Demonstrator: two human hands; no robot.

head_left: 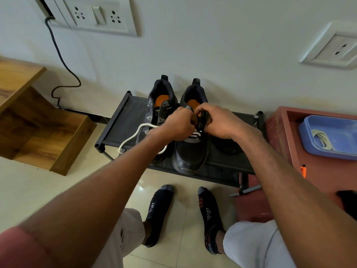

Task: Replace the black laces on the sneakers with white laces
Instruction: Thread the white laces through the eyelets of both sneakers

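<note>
Two black sneakers with orange insoles stand side by side on a black fabric rack (123, 120). The right sneaker (190, 151) has white lace rows across its lower eyelets. My left hand (178, 125) pinches the white lace (133, 137) at the eyelets, and the lace's free end loops out to the left over the left sneaker (161, 105). My right hand (222, 122) grips the right sneaker's tongue and upper. What the fingertips do between the hands is hidden.
A blue tray (328, 120) holding a coiled white lace (321, 140) sits on a red table (286, 136) at the right, with an orange pen (303, 170) nearby. A wooden shelf unit (44, 128) stands at the left. My socked feet rest on the tiled floor below the rack.
</note>
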